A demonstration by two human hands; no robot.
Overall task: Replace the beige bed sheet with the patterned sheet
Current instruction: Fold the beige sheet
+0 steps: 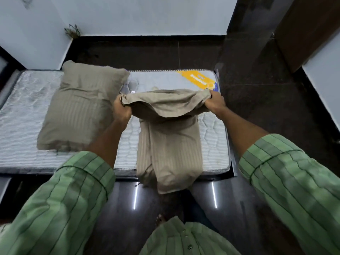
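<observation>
Hands first: I saw my left hand and right hand each pinching an end of the folded beige bed sheet, which draped across the bare mattress, just beside a beige pillow

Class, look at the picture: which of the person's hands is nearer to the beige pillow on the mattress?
Left. The left hand grips the folded beige sheet beside the beige pillow; the right hand grips the sheet's far side.
</observation>
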